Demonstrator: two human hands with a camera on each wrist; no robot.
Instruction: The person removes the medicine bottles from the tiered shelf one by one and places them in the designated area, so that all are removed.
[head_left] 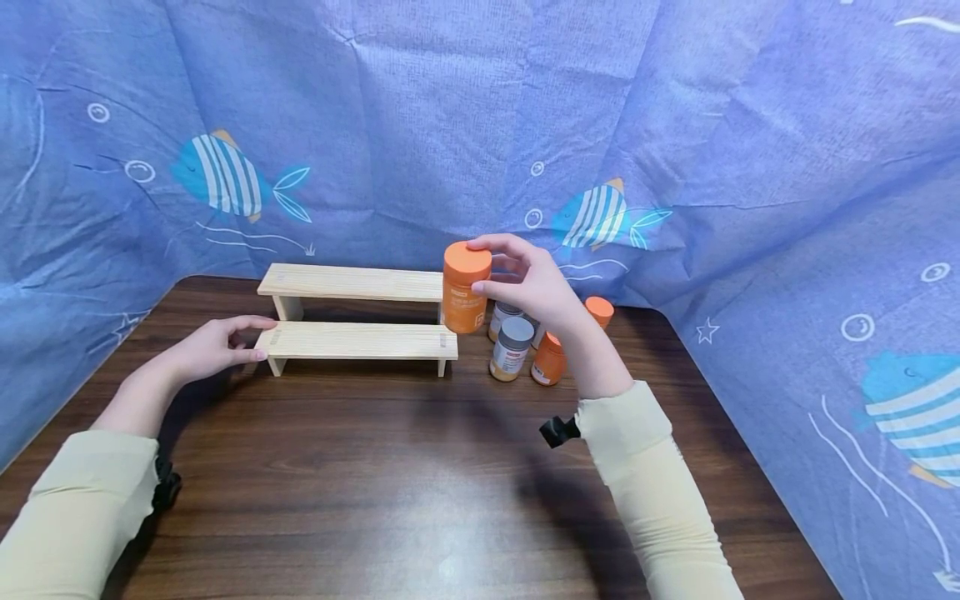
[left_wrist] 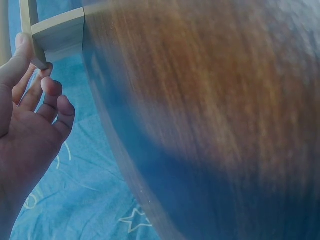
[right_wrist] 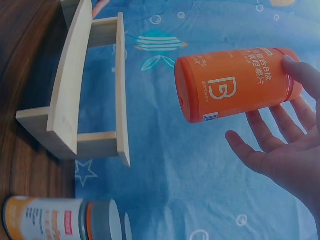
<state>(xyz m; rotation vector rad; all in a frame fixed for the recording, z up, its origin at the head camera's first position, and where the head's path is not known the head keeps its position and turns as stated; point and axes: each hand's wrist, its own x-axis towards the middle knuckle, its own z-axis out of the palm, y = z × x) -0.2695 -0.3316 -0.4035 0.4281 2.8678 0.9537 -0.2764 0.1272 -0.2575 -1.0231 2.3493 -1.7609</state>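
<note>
One orange bottle point(head_left: 465, 287) — right grip point(head_left: 525, 279) on its lid, lifted

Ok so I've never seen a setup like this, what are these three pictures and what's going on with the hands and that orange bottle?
There is no machine here: a person wears three cameras. The wide picture comes from the head and looks down at a dark wooden table with blue fish-print cloth behind it. The other two come from the wrists, so they look tilted and close.

On the table stands a two-step wooden shelf. To its right is a small cluster of jars, some with orange lids, some with grey.

The right hand holds an orange bottle by its top, beside the shelf's right end; the right wrist view shows it clear of the table. The left hand touches the shelf's left end with straight fingers.
</note>
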